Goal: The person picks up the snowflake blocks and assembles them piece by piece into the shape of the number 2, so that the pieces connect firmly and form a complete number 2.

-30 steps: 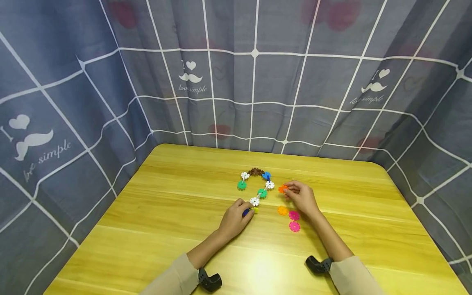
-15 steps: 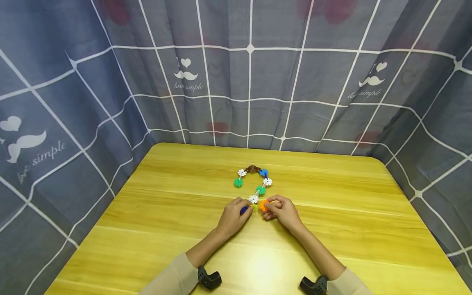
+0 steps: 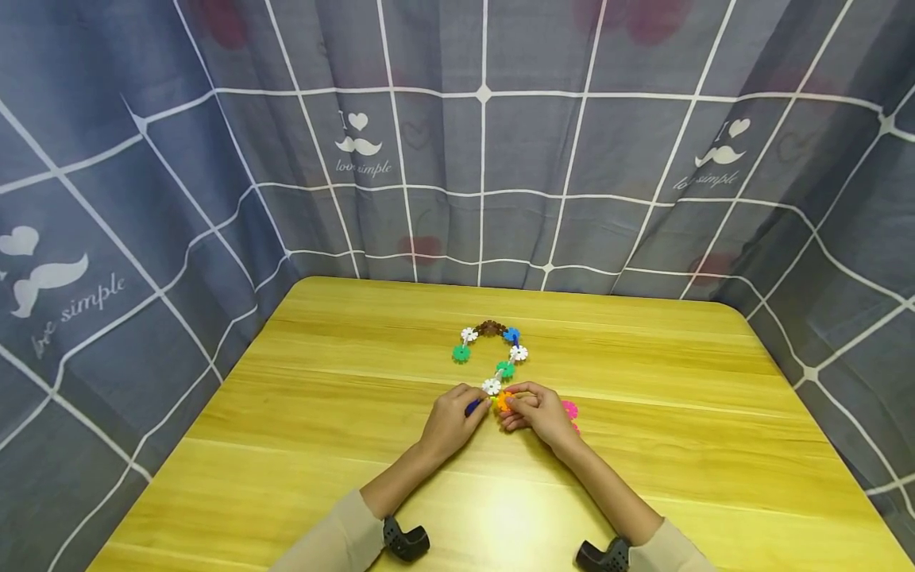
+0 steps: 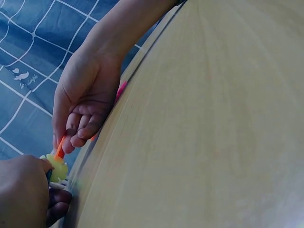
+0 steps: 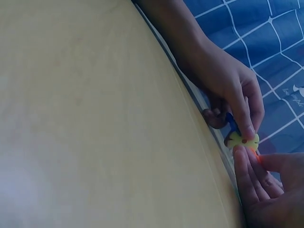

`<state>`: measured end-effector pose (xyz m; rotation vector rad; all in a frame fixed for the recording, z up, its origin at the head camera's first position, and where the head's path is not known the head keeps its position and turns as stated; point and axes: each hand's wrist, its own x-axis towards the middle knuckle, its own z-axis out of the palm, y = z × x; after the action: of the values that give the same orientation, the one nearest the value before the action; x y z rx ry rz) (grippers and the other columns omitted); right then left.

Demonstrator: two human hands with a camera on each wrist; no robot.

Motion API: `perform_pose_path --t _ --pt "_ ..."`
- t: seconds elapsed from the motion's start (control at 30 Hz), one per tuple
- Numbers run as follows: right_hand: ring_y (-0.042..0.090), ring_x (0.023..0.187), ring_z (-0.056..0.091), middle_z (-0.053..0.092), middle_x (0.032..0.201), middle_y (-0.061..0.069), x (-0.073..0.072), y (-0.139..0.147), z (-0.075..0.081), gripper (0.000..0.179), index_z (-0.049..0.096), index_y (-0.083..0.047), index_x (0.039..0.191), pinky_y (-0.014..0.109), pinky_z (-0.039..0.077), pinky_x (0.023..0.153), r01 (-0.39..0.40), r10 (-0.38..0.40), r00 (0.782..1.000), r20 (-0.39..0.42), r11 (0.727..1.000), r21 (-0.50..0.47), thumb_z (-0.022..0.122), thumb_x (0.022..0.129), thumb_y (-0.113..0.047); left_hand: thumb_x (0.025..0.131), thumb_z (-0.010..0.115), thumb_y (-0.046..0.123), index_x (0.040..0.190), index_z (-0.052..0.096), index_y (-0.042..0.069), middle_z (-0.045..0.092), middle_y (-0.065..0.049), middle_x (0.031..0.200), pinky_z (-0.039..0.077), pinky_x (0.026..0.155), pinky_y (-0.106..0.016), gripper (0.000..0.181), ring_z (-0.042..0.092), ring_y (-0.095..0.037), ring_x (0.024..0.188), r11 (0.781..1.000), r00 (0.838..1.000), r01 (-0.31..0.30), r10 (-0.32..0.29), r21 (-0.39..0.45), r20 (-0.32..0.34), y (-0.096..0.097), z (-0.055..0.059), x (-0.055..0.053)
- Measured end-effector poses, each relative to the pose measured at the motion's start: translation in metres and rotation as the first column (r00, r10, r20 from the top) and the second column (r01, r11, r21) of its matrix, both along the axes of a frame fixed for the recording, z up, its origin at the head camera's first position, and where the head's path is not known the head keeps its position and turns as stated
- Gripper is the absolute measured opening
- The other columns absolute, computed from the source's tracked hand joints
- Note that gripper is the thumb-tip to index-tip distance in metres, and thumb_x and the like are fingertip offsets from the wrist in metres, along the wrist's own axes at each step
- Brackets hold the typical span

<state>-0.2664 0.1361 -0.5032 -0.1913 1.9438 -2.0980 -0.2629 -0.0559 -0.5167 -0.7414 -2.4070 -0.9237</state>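
Note:
My left hand (image 3: pixel 450 421) pinches a yellow snowflake disc (image 5: pixel 243 140), with a dark blue disc (image 5: pixel 231 122) joined beside it under the fingers. Between the thumb and fingers of my right hand (image 3: pixel 545 417) is an orange snowflake disc (image 3: pixel 503 402). In both wrist views the orange disc stands edge-on against the yellow one; how deep it sits in a slot is hidden. Just beyond the fingertips lies a white disc (image 3: pixel 491 386), the near end of a curved chain that runs through a green disc (image 3: pixel 505 369) and a brown part (image 3: pixel 491 327) to another green disc (image 3: pixel 461 353).
Pink discs (image 3: pixel 569 409) lie on the wooden table (image 3: pixel 322 381) beside and partly behind my right hand. A grey checked curtain (image 3: pixel 443 143) hangs round the table's back and sides. A black wrist camera (image 3: pixel 406 540) sits on the left forearm, another (image 3: pixel 604 554) on the right.
My right hand has brought the orange disc left and toward me, up to the yellow disc. The left hand has kept its grip nearly in place. The view has shifted slightly.

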Motion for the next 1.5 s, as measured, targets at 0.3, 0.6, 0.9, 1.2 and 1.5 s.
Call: perform_pose_path --t 0.3,0.6,0.9,1.2,1.5 --pt "0.021 0.062 0.066 0.067 0.077 0.02 0.001 -0.002 -0.004 0.029 0.047 0.013 0.112 0.034 0.055 0.062 0.009 -0.008 1.0 0.024 1.0 -0.025 0.058 0.089 0.0 0.085 0.067 0.015 0.088 0.069 0.008 0.063 -0.004 0.085 0.051 0.065 -0.023 0.008 0.062 -0.015 0.075 0.998 1.0 -0.001 0.0 0.062 0.015 0.004 0.0 0.006" --pt "0.021 0.061 0.066 0.066 0.079 0.022 0.002 -0.003 -0.002 0.031 0.049 0.013 0.115 0.032 0.055 0.061 -0.025 0.025 0.999 0.021 1.0 -0.011 0.058 0.09 -0.002 0.086 0.066 0.017 0.086 0.068 0.01 0.06 -0.002 0.083 0.049 0.062 -0.022 0.007 0.059 -0.013 0.072 0.999 0.998 -0.009 0.006 0.05 0.061 0.004 0.001 0.008" --pt "0.017 0.05 0.058 0.064 0.067 0.007 0.005 0.019 -0.004 0.022 0.064 -0.001 0.104 0.028 0.048 0.044 0.201 -0.027 0.903 -0.428 0.907 0.369 0.061 0.09 -0.018 0.085 0.068 0.024 0.089 0.069 0.012 0.063 -0.002 0.087 0.051 0.063 -0.025 0.013 0.061 -0.013 0.074 0.998 0.998 -0.047 0.045 -0.052 -0.038 0.001 -0.001 0.006" --pt "0.019 0.08 0.046 0.056 0.097 0.008 0.007 0.084 -0.014 0.034 0.067 -0.005 0.109 0.033 0.039 0.067 0.478 -0.031 0.795 -0.606 0.649 0.592 0.072 0.081 -0.025 0.076 0.073 0.044 0.094 0.068 0.019 0.057 0.001 0.086 0.039 0.065 -0.029 0.032 0.048 -0.014 0.073 0.982 0.988 -0.101 0.081 -0.157 -0.128 0.001 -0.003 0.001" --pt "0.027 0.094 0.041 0.051 0.106 0.012 0.002 0.074 -0.02 0.039 0.07 -0.011 0.109 0.039 0.033 0.073 0.481 0.082 0.738 -0.67 0.634 0.606 0.074 0.077 -0.034 0.081 0.064 0.051 0.111 0.064 0.026 0.049 0.002 0.085 0.032 0.062 -0.026 0.039 0.038 -0.01 0.069 0.967 0.996 -0.09 0.091 -0.239 -0.006 0.014 0.0 -0.001"
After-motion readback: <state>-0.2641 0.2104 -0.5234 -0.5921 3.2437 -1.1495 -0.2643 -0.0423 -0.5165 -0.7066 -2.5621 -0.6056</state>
